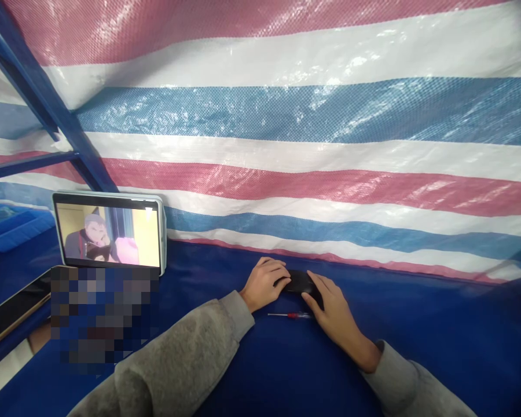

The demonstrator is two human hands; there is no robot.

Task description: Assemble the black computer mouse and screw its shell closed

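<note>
A black, rounded computer mouse (301, 282) lies low over the blue table surface, between my two hands. My left hand (267, 282) grips its left end with curled fingers and thumb. On the opposite end, my right hand (330, 301) has its fingers and thumb around the side of the mouse. Part of the mouse is covered by the fingers. Just below it, close to my right thumb, a small screwdriver (292, 315) with a red and clear handle rests on the table, its thin shaft pointing left.
A tablet (108, 231) playing a cartoon stands at the left. Beside it are a phone (17, 304) and a blurred-out patch. A blue tray (17, 226) sits farther left. Striped plastic sheeting (312, 110) hangs behind the table (260, 370), with a blue metal frame (56, 110) at left.
</note>
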